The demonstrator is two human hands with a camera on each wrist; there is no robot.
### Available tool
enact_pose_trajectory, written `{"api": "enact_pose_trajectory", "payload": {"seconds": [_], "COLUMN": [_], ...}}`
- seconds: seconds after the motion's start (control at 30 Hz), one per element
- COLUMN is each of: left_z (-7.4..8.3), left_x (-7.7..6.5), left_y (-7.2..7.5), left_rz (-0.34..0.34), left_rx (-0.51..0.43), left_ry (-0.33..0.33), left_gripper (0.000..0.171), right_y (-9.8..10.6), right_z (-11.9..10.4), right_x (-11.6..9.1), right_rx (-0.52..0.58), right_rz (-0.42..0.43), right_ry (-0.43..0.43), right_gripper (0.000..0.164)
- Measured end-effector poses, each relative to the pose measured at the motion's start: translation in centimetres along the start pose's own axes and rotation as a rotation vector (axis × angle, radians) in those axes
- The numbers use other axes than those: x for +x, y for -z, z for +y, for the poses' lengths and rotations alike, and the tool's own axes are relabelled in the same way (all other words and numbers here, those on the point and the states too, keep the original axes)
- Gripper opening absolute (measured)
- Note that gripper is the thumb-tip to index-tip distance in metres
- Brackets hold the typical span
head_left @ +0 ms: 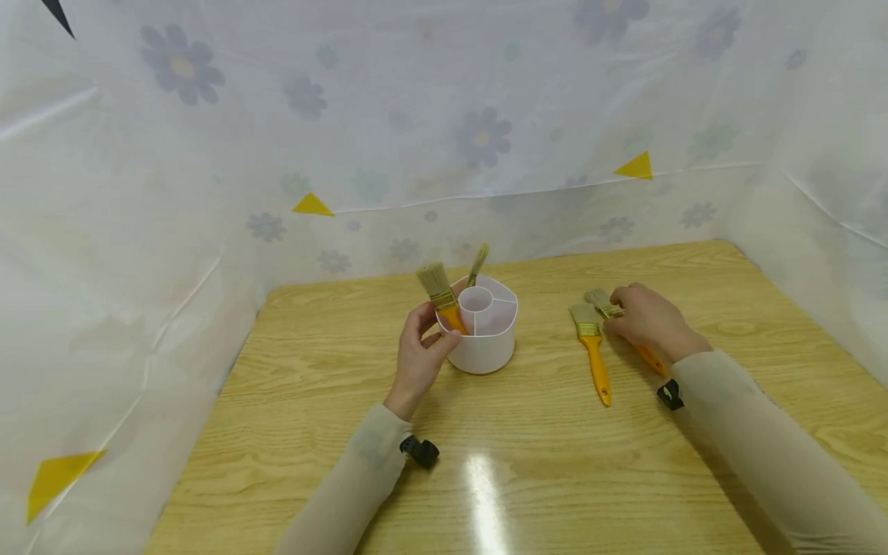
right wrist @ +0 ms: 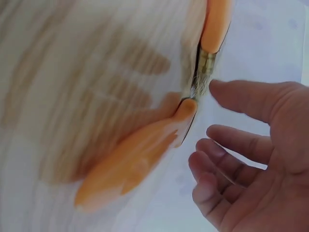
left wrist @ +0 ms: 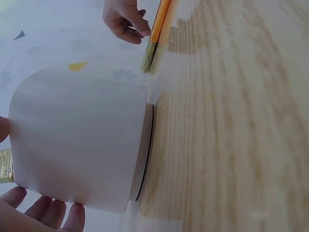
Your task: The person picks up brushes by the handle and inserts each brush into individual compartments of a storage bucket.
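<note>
While the left hand [head_left: 418,358] grasps the upright white cup [head_left: 483,356] in the head view, a wide brush [head_left: 437,284] and narrow brush [head_left: 477,266] lean inside; the right hand [head_left: 650,317] is over an outer brush [head_left: 650,358], beside another brush [head_left: 594,361] on the worktop [head_left: 534,470]. Left wrist: fingers [left wrist: 75,218] touch the cup's wall. Right wrist: fingers [right wrist: 241,143] curve loosely, released.

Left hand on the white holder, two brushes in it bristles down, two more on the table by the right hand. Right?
No: the front brush and the rear brush in the white holder stand bristles up, not down; head view shows it. Rest is right: left hand on the holder, a third brush and a fourth brush on the table by the right hand.
</note>
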State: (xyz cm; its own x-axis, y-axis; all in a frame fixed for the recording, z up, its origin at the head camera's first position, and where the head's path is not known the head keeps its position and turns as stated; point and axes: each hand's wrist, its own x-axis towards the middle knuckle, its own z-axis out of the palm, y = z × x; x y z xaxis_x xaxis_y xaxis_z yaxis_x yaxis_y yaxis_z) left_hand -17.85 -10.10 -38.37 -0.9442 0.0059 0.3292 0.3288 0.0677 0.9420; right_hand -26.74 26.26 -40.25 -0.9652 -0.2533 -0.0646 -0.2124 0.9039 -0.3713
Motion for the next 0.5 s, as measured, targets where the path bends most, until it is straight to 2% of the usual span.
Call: {"api": "enact_pose_trajectory", "payload": {"seconds": [0.5], "left_z": [-0.06], "left_x": [0.03], "left_y": [0.04], "left_rz": [-0.005], "left_rx": [0.003], "left_ry": [0.003], "left_gripper": [0.053], "right_y": [-0.46], "right_z": [-0.58], "right_x": [0.02], "right_rx": [-0.031], "right_rz": [-0.016], "right_ry": [0.039], "right_gripper": [0.058]}}
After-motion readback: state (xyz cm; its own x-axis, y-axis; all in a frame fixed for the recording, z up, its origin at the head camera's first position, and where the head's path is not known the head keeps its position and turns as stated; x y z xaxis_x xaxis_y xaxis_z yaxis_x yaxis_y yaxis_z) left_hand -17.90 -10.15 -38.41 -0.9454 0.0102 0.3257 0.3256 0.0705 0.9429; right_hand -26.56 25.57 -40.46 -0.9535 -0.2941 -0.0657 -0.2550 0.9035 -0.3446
